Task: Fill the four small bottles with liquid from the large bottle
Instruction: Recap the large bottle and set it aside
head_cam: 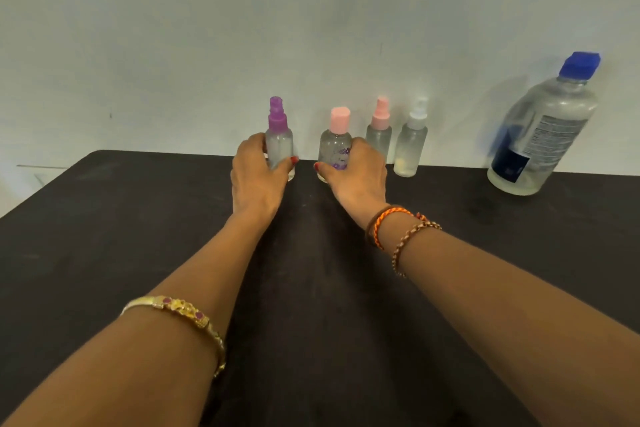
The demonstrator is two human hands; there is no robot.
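Gripping purple-cap bottle point(279, 146) with left hand point(256, 180), round pink-cap bottle point(335, 149) with right hand point(358, 177), at table point(104, 218) back edge. Probably pulling closer. Next: uncapping; big bottle point(543, 135) far right, capped.

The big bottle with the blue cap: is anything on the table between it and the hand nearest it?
Nothing visible blocks a straight reach over the table. The right hand grips the pink flat-capped bottle; the pink spray bottle and white spray bottle stand farther back by the wall, left of the large bottle.
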